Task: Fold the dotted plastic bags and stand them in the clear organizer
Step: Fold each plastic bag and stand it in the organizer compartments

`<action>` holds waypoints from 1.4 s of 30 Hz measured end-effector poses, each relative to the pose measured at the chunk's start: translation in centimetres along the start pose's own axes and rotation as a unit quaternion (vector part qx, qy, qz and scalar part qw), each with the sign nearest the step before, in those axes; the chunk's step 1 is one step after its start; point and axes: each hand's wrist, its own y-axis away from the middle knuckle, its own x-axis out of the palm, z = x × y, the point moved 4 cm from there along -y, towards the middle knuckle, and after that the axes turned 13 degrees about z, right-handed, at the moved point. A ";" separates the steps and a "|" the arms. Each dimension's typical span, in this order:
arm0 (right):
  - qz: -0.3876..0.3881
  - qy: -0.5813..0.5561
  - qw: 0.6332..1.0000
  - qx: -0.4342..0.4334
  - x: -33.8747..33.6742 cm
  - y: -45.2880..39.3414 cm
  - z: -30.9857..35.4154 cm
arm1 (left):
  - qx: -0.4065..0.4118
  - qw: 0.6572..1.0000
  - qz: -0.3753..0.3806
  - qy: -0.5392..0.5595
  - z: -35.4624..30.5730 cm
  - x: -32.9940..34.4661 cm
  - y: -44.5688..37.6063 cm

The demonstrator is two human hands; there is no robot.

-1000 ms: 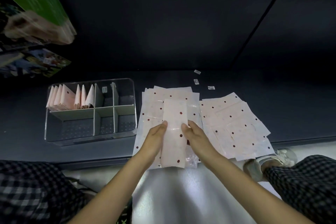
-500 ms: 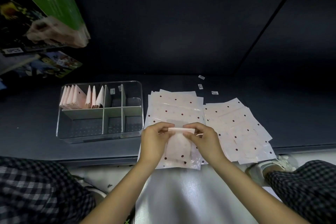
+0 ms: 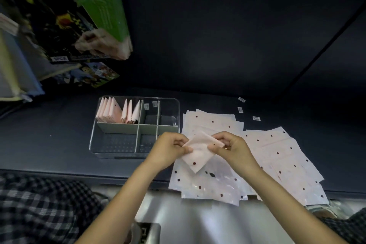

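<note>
Folded bag (image 3: 198, 151) pinched between both hands' fingers (image 3: 183, 149)

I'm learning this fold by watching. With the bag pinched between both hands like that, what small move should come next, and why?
Probably carry the folded bag left and stand it in the clear organizer. Left hand and right hand pinch it, already folded small, above the flat bags, and folded ones stand in the back left compartment.
</note>
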 end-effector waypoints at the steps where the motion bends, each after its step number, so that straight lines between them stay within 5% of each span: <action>1: 0.008 0.035 0.999 0.006 0.5 -0.7 0.5 | 0.006 1.000 0.001 -0.006 -0.1 -1.0 -0.1; 3: 0.015 0.083 0.996 0.018 1.4 -2.5 1.4 | 0.033 0.998 -0.019 -0.040 -0.4 -3.5 -0.3; 5: 0.016 0.092 0.995 0.028 2.3 -4.3 2.3 | 0.035 0.981 -0.123 -0.144 -0.1 -6.8 -0.6; 8: 0.012 0.026 0.999 0.046 3.6 -7.3 3.3 | -0.059 0.902 -0.263 -0.339 1.8 -11.1 -0.5; 11: 0.010 -0.058 0.996 0.060 4.9 -10.2 3.9 | -0.150 0.855 -0.231 -0.440 4.6 -12.9 -1.3; 16: 0.029 -0.168 0.982 0.084 8.1 -14.8 4.5 | -0.145 0.824 -0.240 -0.492 6.8 -14.0 -1.7; 23: 0.053 0.008 0.994 0.098 13.3 -20.3 5.6 | -0.102 0.850 -0.313 -0.412 7.9 -15.9 -0.5; 29: 0.081 0.212 0.967 0.116 16.1 -22.5 6.2 | -0.086 0.863 -0.313 -0.386 8.1 -15.5 -0.5; 37: 0.117 0.179 0.966 0.145 18.6 -23.2 5.3 | -0.017 0.886 -0.394 -0.242 8.5 -15.5 0.4; 42: 0.130 0.207 0.960 0.137 18.0 -22.6 5.0 | -0.003 0.886 -0.387 -0.254 8.2 -15.4 0.4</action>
